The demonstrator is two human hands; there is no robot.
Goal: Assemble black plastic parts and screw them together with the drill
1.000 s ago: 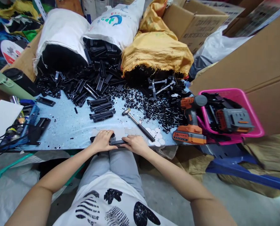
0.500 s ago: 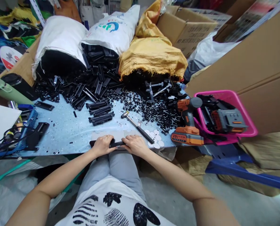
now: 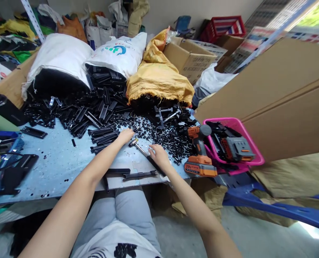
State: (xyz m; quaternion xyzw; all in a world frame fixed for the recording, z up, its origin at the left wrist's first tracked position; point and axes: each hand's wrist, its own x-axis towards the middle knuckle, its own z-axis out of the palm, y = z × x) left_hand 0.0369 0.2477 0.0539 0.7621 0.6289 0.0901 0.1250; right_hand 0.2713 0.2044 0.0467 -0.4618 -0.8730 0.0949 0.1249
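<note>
My left hand [image 3: 126,136] reaches forward over the blue table [image 3: 57,161] to the edge of the pile of small black pins [image 3: 159,134], fingers curled down among them, right by the head of the small hammer [image 3: 141,152]. My right hand [image 3: 159,156] rests on the hammer's black handle, fingers bent over it. Two long black plastic parts [image 3: 129,173] lie at the table's near edge, with no hand on them. A stack of black plastic bars [image 3: 102,136] lies just left of my left hand.
Two white sacks [image 3: 59,57] and a yellow sack [image 3: 159,80] spill black parts at the back. An orange cordless drill [image 3: 199,150] stands right of my hands, beside a pink basket [image 3: 252,148]. Cardboard sheets [image 3: 283,89] lean at the right. Tools and cables [image 3: 6,168] sit left.
Both hands let go of the long black parts at the table's edge and moved forward: the left to the pins, the right onto the hammer handle. The camera tilted upward.
</note>
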